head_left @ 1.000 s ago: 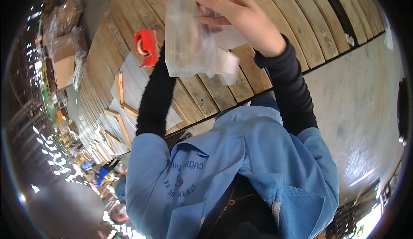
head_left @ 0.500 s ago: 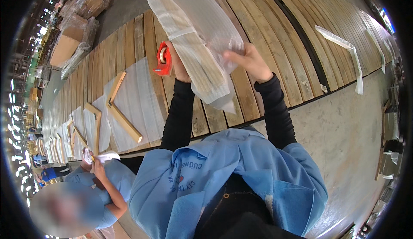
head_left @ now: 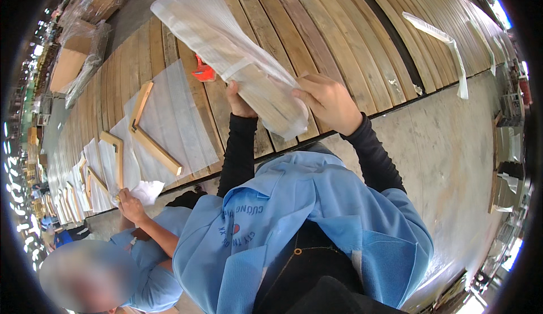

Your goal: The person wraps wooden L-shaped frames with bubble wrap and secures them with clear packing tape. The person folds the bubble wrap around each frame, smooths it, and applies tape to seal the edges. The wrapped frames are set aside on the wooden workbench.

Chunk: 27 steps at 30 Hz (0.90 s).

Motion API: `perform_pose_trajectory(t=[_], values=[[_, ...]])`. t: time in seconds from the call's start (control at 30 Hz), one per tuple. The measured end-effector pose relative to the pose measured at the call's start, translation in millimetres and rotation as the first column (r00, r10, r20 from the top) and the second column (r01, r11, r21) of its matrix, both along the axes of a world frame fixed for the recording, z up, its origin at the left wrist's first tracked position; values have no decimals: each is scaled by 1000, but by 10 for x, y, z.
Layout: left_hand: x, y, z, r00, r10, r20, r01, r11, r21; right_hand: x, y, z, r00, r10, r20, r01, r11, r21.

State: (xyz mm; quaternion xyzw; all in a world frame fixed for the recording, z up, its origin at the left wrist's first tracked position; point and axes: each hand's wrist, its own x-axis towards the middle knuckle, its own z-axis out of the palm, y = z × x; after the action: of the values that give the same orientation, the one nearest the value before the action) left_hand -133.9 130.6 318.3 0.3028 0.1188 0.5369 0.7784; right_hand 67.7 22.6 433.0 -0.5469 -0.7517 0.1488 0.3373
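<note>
A long bundle (head_left: pixel 243 71) wrapped in translucent white foam sheet is held slanting above the slatted wooden table. My left hand (head_left: pixel 242 100) is closed round its near left side, thumb on top, its other fingers hidden underneath. With its fingers closed, my right hand (head_left: pixel 331 100) pinches the foam sheet along the bundle's right side, close to the near end. A strip of tape seems to cross the wrap near the middle. Just beyond my left hand, a red tape dispenser (head_left: pixel 202 69) lies on the table, partly covered by the bundle.
Left on the table (head_left: pixel 334 48), angled wooden pieces (head_left: pixel 155 151) lie on foam sheets (head_left: pixel 189 121). A co-worker (head_left: pixel 161 257) in blue works at lower left. A wrapped angled piece (head_left: pixel 435 34) overhangs the table edge at right. Plastic-wrapped cartons (head_left: pixel 70 68) stand far left.
The loose foam flap on the right is now folded in against the bundle, which looks narrower. My right hand has moved lower along the wrap. The co-worker's hand has shifted.
</note>
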Motion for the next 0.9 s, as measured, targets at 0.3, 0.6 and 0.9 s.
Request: perform_pose_trajectory(t=[0.3, 0.6, 0.9], values=[[-164, 289, 305, 972, -202, 125, 175, 965, 196, 422, 69, 40, 858, 153, -490, -261, 952, -161], [133, 89, 1703, 875, -355, 330, 270, 923, 274, 363, 63, 385, 911, 276, -308, -270, 961, 62], [-48, 504, 1245, 990, 5, -142, 78, 813, 578, 195, -705, 979, 960, 253, -117, -259, 965, -39]])
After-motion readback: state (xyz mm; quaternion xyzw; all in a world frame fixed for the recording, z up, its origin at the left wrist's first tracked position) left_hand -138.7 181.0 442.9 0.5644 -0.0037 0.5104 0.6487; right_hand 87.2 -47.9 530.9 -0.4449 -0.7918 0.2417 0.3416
